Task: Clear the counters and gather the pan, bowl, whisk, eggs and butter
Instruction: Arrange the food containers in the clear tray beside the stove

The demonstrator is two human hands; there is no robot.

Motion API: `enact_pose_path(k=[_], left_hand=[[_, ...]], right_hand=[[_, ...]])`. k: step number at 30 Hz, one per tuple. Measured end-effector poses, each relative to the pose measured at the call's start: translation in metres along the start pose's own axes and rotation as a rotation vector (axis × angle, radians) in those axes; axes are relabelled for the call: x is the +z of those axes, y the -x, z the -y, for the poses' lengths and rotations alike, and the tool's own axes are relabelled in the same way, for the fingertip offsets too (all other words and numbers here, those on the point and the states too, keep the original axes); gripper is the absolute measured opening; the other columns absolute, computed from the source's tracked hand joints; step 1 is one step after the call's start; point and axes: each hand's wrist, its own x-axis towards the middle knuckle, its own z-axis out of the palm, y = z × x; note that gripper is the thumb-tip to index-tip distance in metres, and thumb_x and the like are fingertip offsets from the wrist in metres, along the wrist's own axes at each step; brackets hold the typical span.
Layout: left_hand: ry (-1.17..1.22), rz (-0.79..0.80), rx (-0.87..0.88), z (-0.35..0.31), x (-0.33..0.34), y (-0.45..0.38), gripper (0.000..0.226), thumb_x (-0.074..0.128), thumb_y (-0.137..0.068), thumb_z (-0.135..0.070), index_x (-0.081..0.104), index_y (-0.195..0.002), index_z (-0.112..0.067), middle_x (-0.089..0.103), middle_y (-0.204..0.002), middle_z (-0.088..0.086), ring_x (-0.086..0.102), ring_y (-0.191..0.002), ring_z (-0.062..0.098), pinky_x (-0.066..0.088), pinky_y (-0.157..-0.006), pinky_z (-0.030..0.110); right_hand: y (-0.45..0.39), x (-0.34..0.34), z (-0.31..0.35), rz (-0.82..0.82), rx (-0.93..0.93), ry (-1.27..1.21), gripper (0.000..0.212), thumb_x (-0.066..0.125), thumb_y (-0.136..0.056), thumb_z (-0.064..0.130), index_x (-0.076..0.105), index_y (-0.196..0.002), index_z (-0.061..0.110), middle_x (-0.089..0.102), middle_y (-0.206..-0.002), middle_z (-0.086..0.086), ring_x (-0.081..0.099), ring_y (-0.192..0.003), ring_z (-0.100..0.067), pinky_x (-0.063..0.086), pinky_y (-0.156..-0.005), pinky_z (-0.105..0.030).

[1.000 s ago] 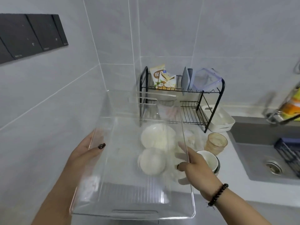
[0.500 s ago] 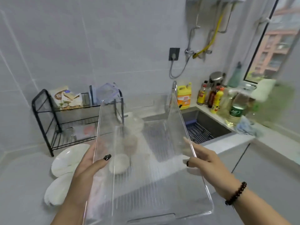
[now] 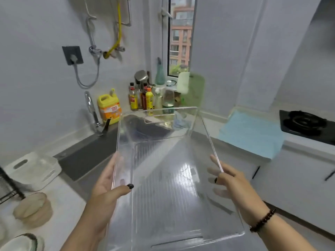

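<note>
We hold a clear plastic bin (image 3: 170, 178) in the air in front of us, one hand on each long wall. Our left hand (image 3: 105, 189) grips the left wall, thumb hooked over the rim inside and fingers (image 3: 116, 163) spread along the outside. Our right hand (image 3: 233, 187) grips the right wall likewise, thumb inside, fingers showing blurred through the plastic. The bin holds nothing we can see. Below it to the left lies the dark sink (image 3: 87, 156) with its tap (image 3: 91, 113) and a yellow detergent jug (image 3: 108, 107) behind. On the tabletop (image 3: 67, 211) at lower left stand a tan bowl (image 3: 33, 210) and a white basket (image 3: 32, 169). To the right are a blue cloth (image 3: 252, 136) and a black stove (image 3: 308, 124).
</note>
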Motion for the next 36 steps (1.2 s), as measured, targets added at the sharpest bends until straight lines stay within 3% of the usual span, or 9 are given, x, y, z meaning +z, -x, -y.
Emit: enact_pose_path(k=[4, 6, 8, 10, 14, 19, 25, 32, 36], left_hand=[[-0.083, 0.112, -0.085, 0.022, 0.043, -0.052, 0.092, 0.044, -0.08, 0.028, 0.049, -0.125, -0.052, 0.05, -0.137, -0.026, 0.049, -0.122, -0.009, 0.051, -0.09, 0.019], [-0.159, 0.159, -0.109, 0.029, 0.056, -0.076, 0.095, 0.043, -0.079, 0.027, 0.044, -0.13, -0.053, 0.046, -0.142, -0.026, 0.041, -0.133, -0.004, 0.046, -0.1, 0.027], [-0.188, 0.222, -0.136, 0.038, 0.077, -0.107, 0.096, 0.043, -0.079, 0.026, 0.041, -0.135, -0.052, 0.043, -0.144, -0.025, 0.038, -0.136, 0.002, 0.04, -0.107, 0.034], [-0.199, 0.267, -0.155, 0.043, 0.095, -0.133, 0.093, 0.043, -0.08, 0.026, 0.041, -0.136, -0.048, 0.048, -0.136, -0.026, 0.048, -0.124, 0.0, 0.045, -0.091, 0.025], [-0.227, 0.38, -0.183, 0.056, 0.135, -0.186, 0.092, 0.041, -0.081, 0.025, 0.039, -0.139, -0.046, 0.05, -0.132, -0.025, 0.053, -0.105, -0.009, 0.044, -0.077, 0.016], [-0.238, 0.513, -0.203, 0.073, 0.19, -0.239, 0.091, 0.041, -0.081, 0.025, 0.039, -0.13, -0.052, 0.05, -0.115, -0.038, 0.057, -0.093, -0.021, 0.05, -0.067, 0.01], [-0.271, 0.685, -0.227, 0.104, 0.268, -0.269, 0.094, 0.044, -0.081, 0.022, 0.038, -0.136, -0.054, 0.045, -0.117, -0.046, 0.046, -0.121, -0.006, 0.039, -0.105, 0.031], [-0.281, 0.834, -0.286, 0.129, 0.376, -0.259, 0.091, 0.043, -0.082, 0.022, 0.038, -0.137, -0.05, 0.04, -0.141, -0.031, 0.036, -0.135, -0.002, 0.03, -0.115, 0.034], [-0.278, 0.863, -0.297, 0.139, 0.449, -0.239, 0.09, 0.043, -0.082, 0.022, 0.035, -0.144, -0.043, 0.036, -0.149, -0.023, 0.032, -0.138, -0.001, 0.027, -0.118, 0.036]], right_hand=[[-0.025, -0.027, -0.014, -0.182, 0.043, -0.001, 0.048, 0.045, -0.093, 0.012, 0.053, -0.102, 0.058, 0.065, -0.121, 0.002, 0.058, -0.116, -0.026, 0.042, -0.103, -0.053], [-0.039, -0.038, -0.021, -0.243, 0.054, 0.006, 0.046, 0.045, -0.094, 0.014, 0.054, -0.107, 0.056, 0.066, -0.117, -0.009, 0.053, -0.111, -0.048, 0.041, -0.099, -0.06], [-0.058, -0.051, -0.029, -0.306, 0.071, 0.0, 0.044, 0.048, -0.094, 0.014, 0.053, -0.116, 0.051, 0.066, -0.116, -0.006, 0.057, -0.108, -0.044, 0.045, -0.095, -0.054], [-0.074, -0.06, -0.034, -0.334, 0.081, -0.009, 0.049, 0.052, -0.091, 0.008, 0.052, -0.125, 0.044, 0.061, -0.12, 0.003, 0.063, -0.106, -0.021, 0.05, -0.091, -0.042], [-0.113, -0.085, -0.047, -0.419, 0.152, -0.04, 0.059, 0.048, -0.089, -0.003, 0.05, -0.127, 0.042, 0.059, -0.128, -0.001, 0.047, -0.112, -0.056, 0.049, -0.088, -0.057], [-0.145, -0.117, -0.065, -0.599, 0.188, -0.111, 0.059, 0.046, -0.089, -0.005, 0.051, -0.134, 0.033, 0.056, -0.134, 0.0, 0.049, -0.105, -0.058, 0.044, -0.07, -0.038], [-0.144, -0.173, -0.086, -0.744, 0.265, -0.152, 0.061, 0.046, -0.088, -0.005, 0.049, -0.136, 0.033, 0.052, -0.139, 0.002, 0.043, -0.115, -0.057, 0.042, -0.09, -0.063], [-0.123, -0.255, -0.106, -0.899, 0.307, -0.232, 0.054, 0.048, -0.09, 0.0, 0.053, -0.131, 0.036, 0.053, -0.136, -0.001, 0.061, -0.103, -0.02, 0.052, -0.075, -0.035], [-0.114, -0.319, -0.114, -0.935, 0.32, -0.271, 0.049, 0.045, -0.094, 0.001, 0.052, -0.131, 0.033, 0.055, -0.131, -0.005, 0.059, -0.108, -0.023, 0.05, -0.076, -0.035]])
